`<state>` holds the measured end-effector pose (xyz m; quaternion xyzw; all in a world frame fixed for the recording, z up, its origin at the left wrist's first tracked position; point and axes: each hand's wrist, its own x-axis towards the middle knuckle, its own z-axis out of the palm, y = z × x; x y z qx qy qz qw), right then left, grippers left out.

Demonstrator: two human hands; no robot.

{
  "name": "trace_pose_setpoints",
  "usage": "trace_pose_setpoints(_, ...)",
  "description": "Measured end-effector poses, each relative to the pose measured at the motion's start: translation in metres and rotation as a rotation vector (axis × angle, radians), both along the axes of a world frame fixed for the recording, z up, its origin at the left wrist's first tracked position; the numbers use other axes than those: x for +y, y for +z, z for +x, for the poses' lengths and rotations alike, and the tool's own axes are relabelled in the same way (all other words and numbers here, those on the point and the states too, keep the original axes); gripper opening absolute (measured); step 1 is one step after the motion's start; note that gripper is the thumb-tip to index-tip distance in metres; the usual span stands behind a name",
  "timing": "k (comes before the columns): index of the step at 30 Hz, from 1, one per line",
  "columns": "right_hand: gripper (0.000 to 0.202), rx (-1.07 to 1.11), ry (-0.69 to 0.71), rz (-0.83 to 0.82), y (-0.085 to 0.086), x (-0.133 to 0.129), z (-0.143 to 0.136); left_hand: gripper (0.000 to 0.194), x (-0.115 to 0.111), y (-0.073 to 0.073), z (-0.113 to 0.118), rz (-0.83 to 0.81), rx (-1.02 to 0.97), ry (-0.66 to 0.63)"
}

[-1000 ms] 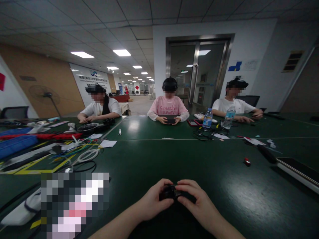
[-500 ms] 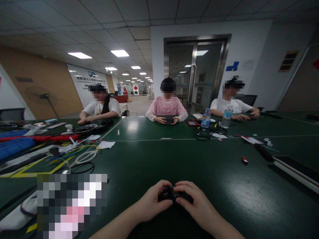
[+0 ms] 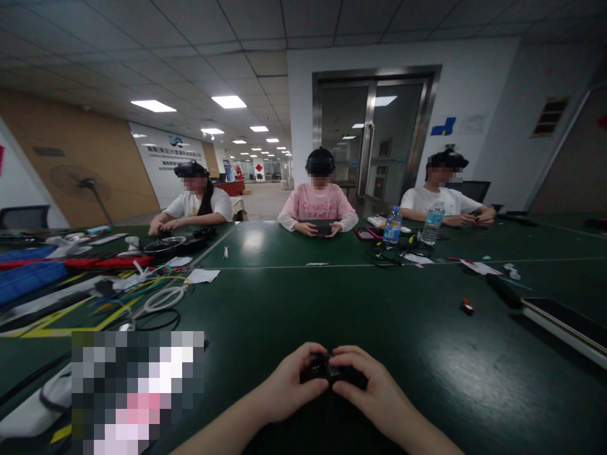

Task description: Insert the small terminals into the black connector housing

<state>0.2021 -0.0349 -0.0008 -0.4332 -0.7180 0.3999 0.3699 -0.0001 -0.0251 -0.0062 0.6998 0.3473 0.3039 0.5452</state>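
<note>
My left hand [image 3: 293,384] is closed, thumb and fingers curled around a small glossy black object [image 3: 318,366]. Facing it, my right hand [image 3: 374,382] also grips black material, its thumb and fingertips nearly meeting those of the left. Whether this is one object or two parts pressed together I cannot tell, because the fingers hide much of it. Both hands are just above or on the dark green table [image 3: 265,303] at its near side. A small red and black item [image 3: 466,307] lies to the right, apart from my hands.
Tangled cables [image 3: 164,299] and a blue tray [image 3: 31,281] lie on the left. Far right is a white-edged dark device [image 3: 566,325]. Two bottles, one a clear water bottle [image 3: 431,226], stand across the table. A person in pink [image 3: 320,205] sits opposite, with two others seated on either side.
My fingers have shifted slightly around the black object, the right fingertips moving a little left. The person on the left has raised their head slightly.
</note>
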Motion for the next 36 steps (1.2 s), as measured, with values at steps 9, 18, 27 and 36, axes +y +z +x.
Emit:
trace_pose_setpoints(9,0.031,0.031,0.014,0.006,-0.004,0.002,0.004,0.036,0.001,-0.003,-0.001,-0.002,-0.058,-0.009)
trace_pose_setpoints(18,0.025,0.051,0.020,0.016,-0.007,0.003,0.004,0.041,0.003,-0.004,-0.003,0.009,0.012,0.026)
trace_pose_setpoints(27,0.027,0.014,0.040,0.020,-0.001,0.000,0.004,0.044,0.002,0.000,0.000,0.000,0.012,0.041)
trace_pose_setpoints(36,0.020,0.028,0.050,0.036,0.003,-0.001,0.003,0.039,0.003,-0.003,0.001,0.020,0.022,0.040)
